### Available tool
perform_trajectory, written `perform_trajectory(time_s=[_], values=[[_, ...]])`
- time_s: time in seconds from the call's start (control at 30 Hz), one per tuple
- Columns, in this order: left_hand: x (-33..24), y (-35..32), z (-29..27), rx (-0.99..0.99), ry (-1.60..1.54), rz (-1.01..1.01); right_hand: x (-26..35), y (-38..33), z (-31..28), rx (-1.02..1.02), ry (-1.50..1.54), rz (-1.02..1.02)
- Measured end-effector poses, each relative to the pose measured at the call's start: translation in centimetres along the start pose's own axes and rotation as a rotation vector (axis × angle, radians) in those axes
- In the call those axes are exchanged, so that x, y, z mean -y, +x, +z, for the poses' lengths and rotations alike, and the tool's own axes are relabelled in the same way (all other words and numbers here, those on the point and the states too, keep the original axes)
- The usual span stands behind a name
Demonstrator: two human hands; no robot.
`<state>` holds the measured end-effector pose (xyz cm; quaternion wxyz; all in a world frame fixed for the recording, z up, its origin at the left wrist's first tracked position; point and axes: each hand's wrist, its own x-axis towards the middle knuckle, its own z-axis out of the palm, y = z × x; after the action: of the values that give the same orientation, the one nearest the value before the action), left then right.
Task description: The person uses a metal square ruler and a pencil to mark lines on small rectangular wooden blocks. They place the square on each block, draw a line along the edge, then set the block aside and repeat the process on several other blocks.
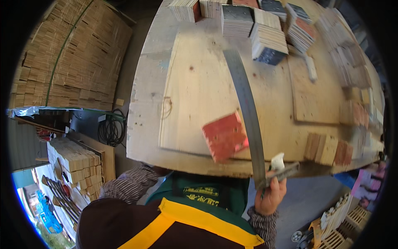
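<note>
My right hand (271, 196), at the table's near edge, is closed round the short arm of a metal carpenter's square (246, 99). The square's long dark blade slants up and away across a pale plywood board (199, 91). A small white piece (277, 161) shows just above my right fingers; its kind is unclear. Left of the blade lies a red-faced wood block (224, 136), close to the near edge. My left forearm, in a striped sleeve (132, 182), reaches to the table edge. My left hand (161, 170) is a dim sliver there, its fingers hidden.
Several stacks of plywood blocks (269, 39) stand at the far side, with more (328, 148) at the near right. A thin board (315, 99) lies right of the middle. On the left are a tall strapped wood stack (78, 54) and a coiled black cable (111, 129).
</note>
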<state>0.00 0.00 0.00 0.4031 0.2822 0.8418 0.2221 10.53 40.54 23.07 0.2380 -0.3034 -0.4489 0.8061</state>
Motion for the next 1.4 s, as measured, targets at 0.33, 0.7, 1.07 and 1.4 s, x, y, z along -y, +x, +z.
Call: perform_trajectory(time_s=[0.33, 0.7, 1.07, 1.4], values=[[-14.6, -8.0, -7.3, -0.379, -0.432, 0.418, -0.7, -7.0, 2.1, -0.011, 0.114, -0.089], [-25.1, 6.0, -11.9, -0.849, -0.370, 0.500, -1.8, -7.0, 3.1, -0.075, 0.041, -0.055], [-26.3, 7.3, -9.7, -0.869, -0.439, 0.556, -4.5, -2.4, 4.7, 0.047, -0.039, -0.004], [-23.1, 7.4, -11.7, -0.279, -1.022, 0.676, -4.7, -1.9, 5.9, -0.014, -0.099, -0.002]])
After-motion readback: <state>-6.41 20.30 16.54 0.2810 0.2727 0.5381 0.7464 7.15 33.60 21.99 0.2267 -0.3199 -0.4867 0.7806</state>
